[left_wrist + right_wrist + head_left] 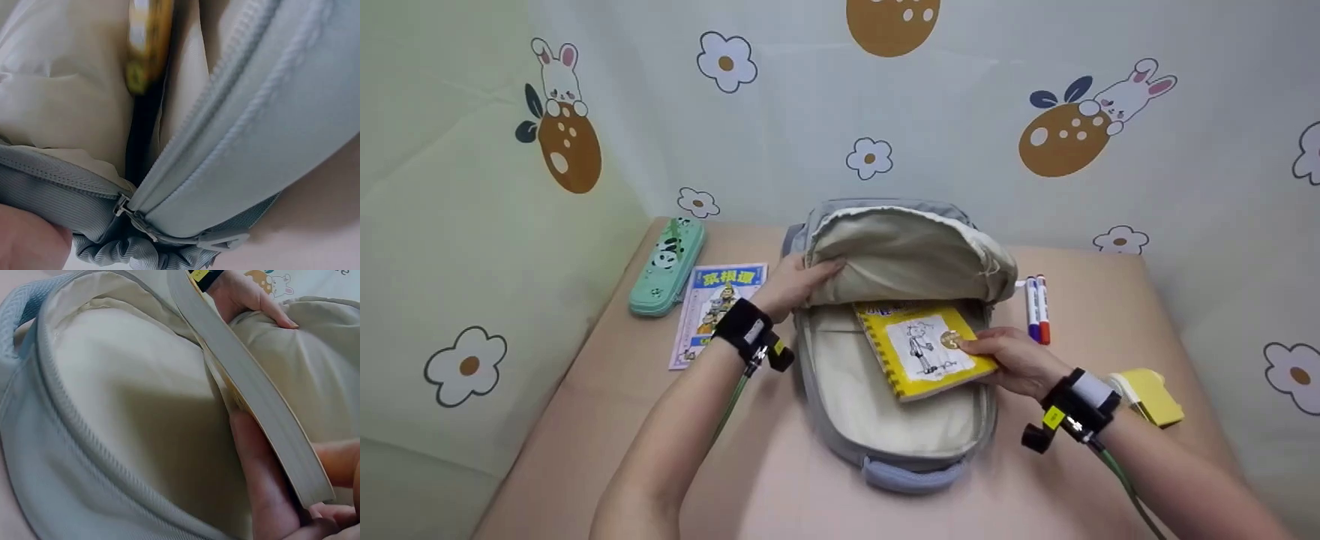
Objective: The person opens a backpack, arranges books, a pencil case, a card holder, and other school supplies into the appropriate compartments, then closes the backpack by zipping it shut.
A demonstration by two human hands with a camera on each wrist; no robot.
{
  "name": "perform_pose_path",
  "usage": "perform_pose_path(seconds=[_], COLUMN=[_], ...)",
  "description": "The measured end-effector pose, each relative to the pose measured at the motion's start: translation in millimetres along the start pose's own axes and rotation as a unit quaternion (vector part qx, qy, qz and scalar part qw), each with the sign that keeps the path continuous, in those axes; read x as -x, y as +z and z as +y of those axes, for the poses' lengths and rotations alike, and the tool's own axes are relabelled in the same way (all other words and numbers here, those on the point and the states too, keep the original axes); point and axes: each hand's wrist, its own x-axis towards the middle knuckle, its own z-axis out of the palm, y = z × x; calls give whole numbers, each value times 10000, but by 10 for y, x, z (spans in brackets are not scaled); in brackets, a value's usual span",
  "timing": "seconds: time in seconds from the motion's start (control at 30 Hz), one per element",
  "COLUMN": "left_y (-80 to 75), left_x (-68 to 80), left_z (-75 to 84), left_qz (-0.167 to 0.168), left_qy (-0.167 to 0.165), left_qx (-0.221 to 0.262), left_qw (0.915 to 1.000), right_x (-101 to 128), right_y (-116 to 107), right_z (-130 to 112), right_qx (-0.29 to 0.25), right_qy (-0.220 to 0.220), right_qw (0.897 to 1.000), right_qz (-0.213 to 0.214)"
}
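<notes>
Head view: I find the backpack (885,431) unzipped on the table (577,420), its handle (915,478) toward the near edge. The left hand (797,283) grasps the raised flap (900,255); the right hand (1020,361) grips the yellow book (931,352) near its lower right corner. The book is partly inside the opening, its upper end hidden by the flap. Toward the table's far left corner I record a pencil case (667,266) and a magazine (721,291), the latter partly covered by the left arm. Two markers (1033,311) lie right of the backpack; a yellow pad (1161,397) lies near the table's right edge.

Left wrist view: I see the book, blurred, in the gap above the zipper pull (121,206).

Right wrist view: I observe the book tilted, held between thumb and fingers.
</notes>
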Motion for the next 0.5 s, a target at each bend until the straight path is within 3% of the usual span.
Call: perform_pose_path(seconds=[0.23, 0.5], left_y=[-10, -16], left_x=[-9, -4], left_z=[-3, 14], left_qz=[-90, -154], left_qy=[4, -113], left_qx=[88, 62], left_qw=[9999, 9998], right_x=[-263, -537], right_y=[181, 286], right_z=[-35, -36], right_qx=[-180, -345], right_qy=[-287, -702], right_qw=[9976, 9940], right_qz=[608, 767])
